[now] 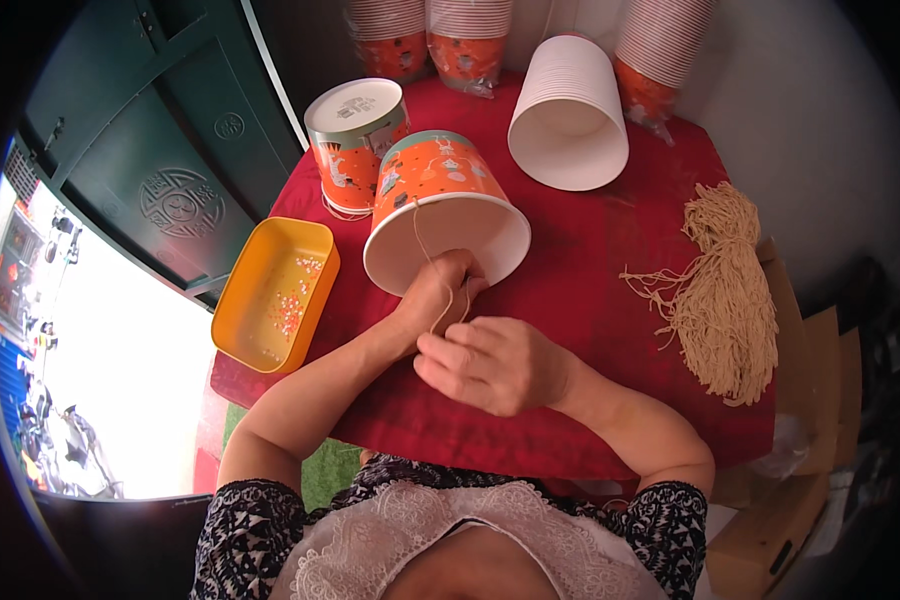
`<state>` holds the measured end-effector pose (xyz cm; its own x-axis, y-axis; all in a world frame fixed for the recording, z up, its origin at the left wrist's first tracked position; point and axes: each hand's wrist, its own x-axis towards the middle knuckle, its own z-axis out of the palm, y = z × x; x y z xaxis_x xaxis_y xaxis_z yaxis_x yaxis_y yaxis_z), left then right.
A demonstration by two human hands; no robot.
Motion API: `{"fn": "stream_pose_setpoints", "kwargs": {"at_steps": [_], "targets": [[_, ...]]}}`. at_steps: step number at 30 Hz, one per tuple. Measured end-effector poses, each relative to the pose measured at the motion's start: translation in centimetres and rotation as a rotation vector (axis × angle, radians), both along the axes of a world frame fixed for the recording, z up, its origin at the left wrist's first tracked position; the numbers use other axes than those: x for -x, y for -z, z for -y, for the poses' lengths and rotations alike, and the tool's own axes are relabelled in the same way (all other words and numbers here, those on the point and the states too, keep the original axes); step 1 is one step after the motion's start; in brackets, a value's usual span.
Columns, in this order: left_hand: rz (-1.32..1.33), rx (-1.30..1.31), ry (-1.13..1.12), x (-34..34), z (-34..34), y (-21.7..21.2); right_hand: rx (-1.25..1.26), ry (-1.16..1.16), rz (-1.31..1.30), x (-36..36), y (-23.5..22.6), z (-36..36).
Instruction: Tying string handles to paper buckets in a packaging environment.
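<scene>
An orange paper bucket [440, 172] with a green band and printed figures lies tilted on its side, its white mouth facing me. My left hand [442, 287] is at the lower rim, its fingers curled closed over the edge and partly hidden. A thin beige cord [422, 232] passes out of the bucket's side near the upper rim and hangs down in a loop to my hands. Just below and to the right, my right hand [495, 366] is closed with bent fingers on the cord; its fingertips are partly hidden.
A yellow tray [238, 285] with small white and orange bits sits left. Behind it stands an upside-down orange bucket [345, 165]. A white bucket [570, 95] lies at back right, before stacked buckets [470, 50]. Beige cords [730, 310] lie bundled at right on the red cloth [580, 280].
</scene>
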<state>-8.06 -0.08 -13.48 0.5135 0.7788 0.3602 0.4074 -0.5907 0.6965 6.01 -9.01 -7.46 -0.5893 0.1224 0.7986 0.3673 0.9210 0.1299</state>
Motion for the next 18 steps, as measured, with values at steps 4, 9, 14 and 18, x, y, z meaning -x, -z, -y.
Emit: {"fn": "stream_pose_setpoints", "kwargs": {"at_steps": [4, 9, 14, 18], "targets": [[0.030, 0.133, 0.014, -0.3, 0.2, -1.5, 0.113, 0.095, -0.089, -1.4, 0.7, -0.5], [0.032, 0.297, -0.004, -0.5, 1.0, -2.8, 0.539, 0.441, -0.300, -2.8, 3.3, -3.0], [0.072, 0.375, -0.003, 0.0, 1.0, -2.6, 0.616, 0.532, -0.220, -2.9, 3.9, -3.4], [0.083, 0.486, 0.019, 0.3, 1.1, -3.3, 0.674, 0.558, -0.196, -3.0, 4.1, -3.3]]}}
